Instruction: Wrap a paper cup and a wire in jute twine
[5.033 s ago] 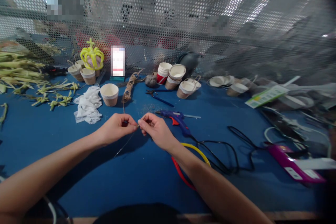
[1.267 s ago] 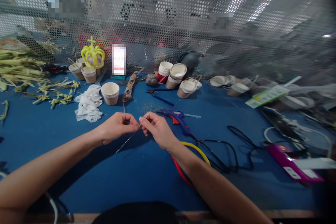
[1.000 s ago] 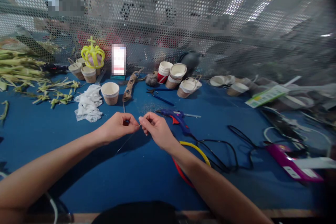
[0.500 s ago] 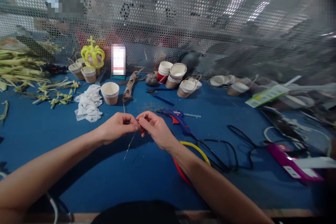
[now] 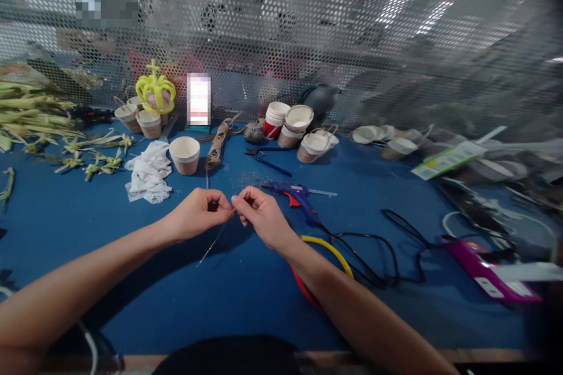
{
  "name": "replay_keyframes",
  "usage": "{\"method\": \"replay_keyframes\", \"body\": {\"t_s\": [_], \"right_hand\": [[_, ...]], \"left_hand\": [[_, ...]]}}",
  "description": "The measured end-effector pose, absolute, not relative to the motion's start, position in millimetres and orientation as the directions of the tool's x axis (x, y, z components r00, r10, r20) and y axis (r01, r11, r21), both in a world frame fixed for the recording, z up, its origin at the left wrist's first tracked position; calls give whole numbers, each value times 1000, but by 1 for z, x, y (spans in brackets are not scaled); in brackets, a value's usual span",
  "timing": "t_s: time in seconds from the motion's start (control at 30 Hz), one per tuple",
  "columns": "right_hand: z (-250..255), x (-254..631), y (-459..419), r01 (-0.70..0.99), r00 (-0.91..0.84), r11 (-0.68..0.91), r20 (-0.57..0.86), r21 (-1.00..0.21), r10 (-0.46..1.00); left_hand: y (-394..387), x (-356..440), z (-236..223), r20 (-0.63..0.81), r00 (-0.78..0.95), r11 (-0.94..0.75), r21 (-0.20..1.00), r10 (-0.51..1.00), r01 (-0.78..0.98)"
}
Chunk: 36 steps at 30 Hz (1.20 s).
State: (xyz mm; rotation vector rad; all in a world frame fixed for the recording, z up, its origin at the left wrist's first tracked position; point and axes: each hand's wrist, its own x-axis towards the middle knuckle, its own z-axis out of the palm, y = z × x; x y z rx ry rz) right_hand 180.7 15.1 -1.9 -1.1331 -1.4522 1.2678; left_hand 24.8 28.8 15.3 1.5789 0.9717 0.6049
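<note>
My left hand (image 5: 200, 212) and my right hand (image 5: 264, 220) almost touch above the middle of the table, each pinching a thin strand of twine (image 5: 210, 249). Its loose end slants down to the left below the fingers. Behind my left hand lies a bundle of brown twine (image 5: 216, 149), from which a length runs down toward that hand; whether it joins the pinched strand is hidden. A paper cup wrapped in burlap (image 5: 185, 157) stands beyond my left wrist, beside a crumpled white cloth (image 5: 149, 173). Past my right hand rests a blue glue gun (image 5: 301, 196).
A yellow crown ornament (image 5: 155, 91) sits among wrapped cups at the back left, near a lit phone (image 5: 199, 99). Pliers (image 5: 268, 161) and stacked cups (image 5: 297, 123) are behind. A black cord (image 5: 391, 258) leads toward a purple power strip (image 5: 488, 272). A perforated screen (image 5: 264, 41) closes the back.
My fingertips have drawn slightly apart, with a short bit of strand between them. The loose end has swung a little to the left.
</note>
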Motion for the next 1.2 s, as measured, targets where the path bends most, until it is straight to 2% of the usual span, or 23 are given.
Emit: {"method": "replay_keyframes", "body": {"t_s": [0.17, 0.4, 0.57, 0.73, 0.83, 1.2], "right_hand": [[-2, 180, 15, 57, -196, 44, 32, -997, 980], [2, 180, 15, -65, -288, 28, 46, -997, 957], [2, 181, 15, -51, -261, -5, 8, -999, 965], [1, 181, 16, -52, -276, -43, -27, -998, 961], [1, 181, 16, -41, -275, -31, -18, -999, 961], [-2, 181, 15, 89, -232, 46, 24, -995, 972]], "left_hand": [[27, 25, 18, -147, 527, 18, 970, 837, 242], [30, 20, 18, -223, 557, 125, 970, 800, 209], [34, 16, 21, -203, 617, 61, 968, 760, 243], [37, 16, 25, -85, 649, -155, 940, 756, 304], [36, 16, 26, -66, 627, -219, 904, 776, 366], [33, 19, 20, -93, 575, -131, 932, 813, 337]]}}
